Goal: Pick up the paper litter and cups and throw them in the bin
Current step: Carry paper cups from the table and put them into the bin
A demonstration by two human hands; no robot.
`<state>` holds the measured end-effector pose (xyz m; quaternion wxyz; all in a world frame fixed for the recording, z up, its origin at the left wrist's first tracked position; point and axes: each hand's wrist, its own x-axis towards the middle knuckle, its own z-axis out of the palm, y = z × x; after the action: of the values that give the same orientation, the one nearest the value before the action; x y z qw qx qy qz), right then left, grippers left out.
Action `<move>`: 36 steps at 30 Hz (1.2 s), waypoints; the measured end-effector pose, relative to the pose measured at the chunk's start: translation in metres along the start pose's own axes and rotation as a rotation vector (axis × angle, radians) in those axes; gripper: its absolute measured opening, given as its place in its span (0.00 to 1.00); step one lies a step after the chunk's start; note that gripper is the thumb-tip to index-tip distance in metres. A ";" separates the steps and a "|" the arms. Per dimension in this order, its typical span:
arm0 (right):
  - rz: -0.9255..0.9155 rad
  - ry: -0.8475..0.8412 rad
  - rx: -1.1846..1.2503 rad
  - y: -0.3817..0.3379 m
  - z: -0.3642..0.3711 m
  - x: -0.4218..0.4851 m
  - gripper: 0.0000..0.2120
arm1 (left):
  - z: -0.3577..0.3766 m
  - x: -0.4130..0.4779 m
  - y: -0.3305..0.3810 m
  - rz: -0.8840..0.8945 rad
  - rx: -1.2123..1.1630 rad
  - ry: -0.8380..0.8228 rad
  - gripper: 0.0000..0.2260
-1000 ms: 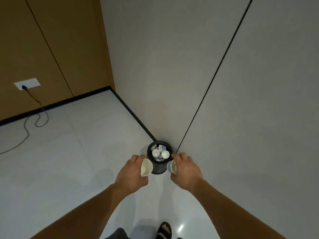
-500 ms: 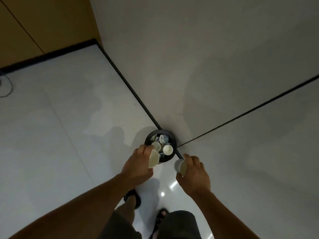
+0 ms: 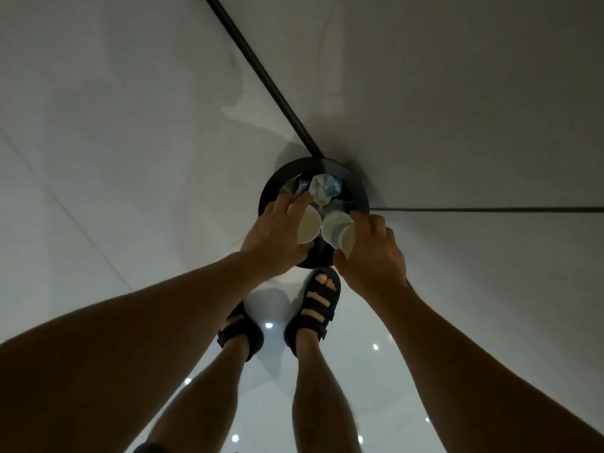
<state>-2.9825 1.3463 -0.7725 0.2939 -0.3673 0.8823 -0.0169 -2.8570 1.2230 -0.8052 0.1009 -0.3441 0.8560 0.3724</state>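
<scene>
A round black bin (image 3: 358,188) stands on the floor against the wall, seen from straight above. Crumpled paper (image 3: 323,188) and a white cup (image 3: 336,223) lie inside it. My left hand (image 3: 274,237) grips a white paper cup (image 3: 309,223) over the bin's near left rim, mouth turned right. My right hand (image 3: 372,253) holds another white cup (image 3: 348,240) over the near right rim. Both hands cover the bin's near edge.
My two feet in black sandals (image 3: 315,305) stand on the glossy white floor just in front of the bin. A black skirting strip (image 3: 261,73) runs along the grey wall behind the bin. A thin dark seam (image 3: 490,209) crosses the wall to the right.
My head has tilted down and come closer, so the bin looks larger. Both hands have moved forward and now hold their cups over the bin's opening.
</scene>
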 end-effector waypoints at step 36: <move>-0.327 -0.001 -0.183 -0.102 -0.089 -0.022 0.42 | -0.140 -0.064 0.009 -0.068 0.432 0.103 0.41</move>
<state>-2.9525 1.2701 -0.6624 0.2529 -0.5310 0.8086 0.0158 -2.8038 1.1619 -0.6741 0.1408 -0.3618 0.9077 0.1589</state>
